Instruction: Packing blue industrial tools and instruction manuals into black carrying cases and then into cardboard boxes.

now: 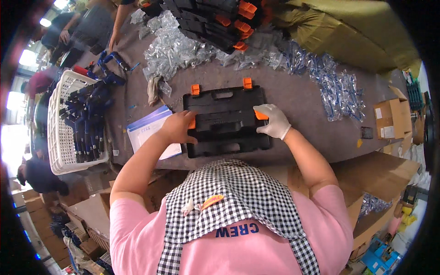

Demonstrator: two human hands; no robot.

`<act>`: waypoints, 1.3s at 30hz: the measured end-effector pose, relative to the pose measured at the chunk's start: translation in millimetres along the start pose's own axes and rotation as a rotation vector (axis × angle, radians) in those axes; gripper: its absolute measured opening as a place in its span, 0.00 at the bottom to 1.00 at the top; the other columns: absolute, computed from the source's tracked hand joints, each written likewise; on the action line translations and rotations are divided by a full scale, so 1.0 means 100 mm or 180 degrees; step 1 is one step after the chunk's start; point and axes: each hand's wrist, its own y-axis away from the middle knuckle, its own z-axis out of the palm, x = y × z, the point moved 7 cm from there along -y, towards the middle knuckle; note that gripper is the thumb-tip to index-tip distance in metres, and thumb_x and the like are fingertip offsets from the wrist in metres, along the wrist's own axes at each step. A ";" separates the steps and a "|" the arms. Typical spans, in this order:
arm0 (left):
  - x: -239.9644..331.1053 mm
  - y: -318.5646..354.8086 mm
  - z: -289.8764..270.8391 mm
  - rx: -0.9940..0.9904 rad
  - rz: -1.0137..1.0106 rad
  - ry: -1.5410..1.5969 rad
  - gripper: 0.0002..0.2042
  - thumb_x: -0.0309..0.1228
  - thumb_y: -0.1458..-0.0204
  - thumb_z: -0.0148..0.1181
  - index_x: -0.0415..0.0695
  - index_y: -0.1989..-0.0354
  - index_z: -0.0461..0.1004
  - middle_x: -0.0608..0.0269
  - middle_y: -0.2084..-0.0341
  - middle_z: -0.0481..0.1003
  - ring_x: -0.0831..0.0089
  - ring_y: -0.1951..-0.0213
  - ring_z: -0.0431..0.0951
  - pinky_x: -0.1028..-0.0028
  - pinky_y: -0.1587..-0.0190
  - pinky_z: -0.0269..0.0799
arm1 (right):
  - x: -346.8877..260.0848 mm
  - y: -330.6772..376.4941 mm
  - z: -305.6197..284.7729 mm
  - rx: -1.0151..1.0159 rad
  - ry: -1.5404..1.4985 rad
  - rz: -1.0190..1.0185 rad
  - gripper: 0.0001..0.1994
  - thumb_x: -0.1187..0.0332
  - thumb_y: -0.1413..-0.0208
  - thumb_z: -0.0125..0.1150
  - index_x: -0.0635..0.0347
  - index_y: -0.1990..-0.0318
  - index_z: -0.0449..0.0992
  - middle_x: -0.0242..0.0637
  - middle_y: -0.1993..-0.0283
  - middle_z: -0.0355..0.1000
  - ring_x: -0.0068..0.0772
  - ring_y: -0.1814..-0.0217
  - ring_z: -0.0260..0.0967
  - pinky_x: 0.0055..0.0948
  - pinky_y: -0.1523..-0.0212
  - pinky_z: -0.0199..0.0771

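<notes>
A black plastic tool case (224,119) with orange latches lies flat on the table in front of me, with a handle opening along its far side and another along its near side. My bare left hand (178,127) grips the case's left side, fingers over an orange piece and thumb lower down on the edge. On the right side, my right hand (275,122), in a white glove, is closed round the case's edge next to an orange latch (261,114). The undersides of both hands' grips are hidden.
Clear plastic packets (172,46) pile up beyond the case, with blue-tinted packets (339,89) to the right. Black cases with orange latches (206,23) are stacked at the back. A white basket (57,126) of dark blue tools stands left, near papers (149,128). Other people work far left.
</notes>
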 end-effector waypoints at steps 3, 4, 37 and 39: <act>-0.12 0.11 0.06 0.1012 0.0408 0.0396 0.39 0.36 0.72 0.76 0.41 0.45 0.68 0.51 0.51 0.71 0.52 0.52 0.71 0.60 0.48 0.69 | 0.04 -0.08 0.00 0.0209 -0.0317 0.0025 0.37 0.68 0.69 0.75 0.56 0.44 0.69 0.42 0.45 0.69 0.50 0.41 0.62 0.39 0.38 0.61; -0.13 0.10 0.04 0.1325 0.0540 0.0556 0.37 0.32 0.73 0.75 0.41 0.47 0.70 0.51 0.52 0.72 0.53 0.52 0.71 0.61 0.48 0.69 | 0.09 -0.08 0.00 0.0340 -0.0488 0.0182 0.37 0.70 0.70 0.75 0.57 0.44 0.69 0.42 0.45 0.68 0.49 0.41 0.63 0.39 0.38 0.61; 1.04 -0.66 0.28 -0.0547 0.0260 0.0020 0.22 0.43 0.53 0.63 0.36 0.59 0.75 0.44 0.64 0.77 0.51 0.58 0.77 0.57 0.55 0.72 | 0.14 0.37 0.02 0.0893 -0.0229 0.0098 0.54 0.69 0.75 0.77 0.63 0.34 0.52 0.53 0.33 0.51 0.53 0.30 0.49 0.39 0.32 0.53; 1.05 -0.44 0.37 -0.1449 -0.0292 0.0831 0.22 0.43 0.54 0.64 0.36 0.59 0.76 0.43 0.62 0.77 0.49 0.56 0.76 0.57 0.54 0.71 | -0.08 0.45 -0.07 0.0440 -0.0576 0.0196 0.52 0.70 0.73 0.75 0.60 0.33 0.52 0.50 0.35 0.55 0.54 0.31 0.49 0.41 0.31 0.50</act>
